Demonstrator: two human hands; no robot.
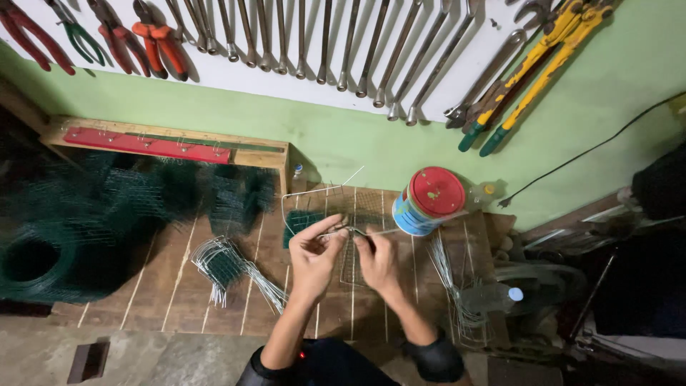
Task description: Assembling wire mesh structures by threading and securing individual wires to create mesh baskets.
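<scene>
A wooden bench (179, 286) of planks runs along a green wall (343, 143), whose white board (300, 64) carries hanging spanners, pliers and yellow-handled cutters. At the bench's left a big roll of dark green mesh (50, 250) fills the room to the edge, with more mesh piled behind it beside a wooden rack (171, 146) with a red strip. Near the back right a blue tin (429, 201) with a red lid stands tilted against the wall; the lid is on, so its contents cannot be told. A clear bottle (493, 294) with a blue cap lies at the right edge among loose wires (450, 282). A bundle of bent wires (232, 268) lies left of centre, with bare planks in front of it toward the near edge. In the middle stands a small wire cage (336, 214) with a patch of green mesh at its left. Over it, the left hand (314, 261) and right hand (379, 263) meet, the fingers of each pinched together on one thin wire (357, 232) held level just above the cage.
</scene>
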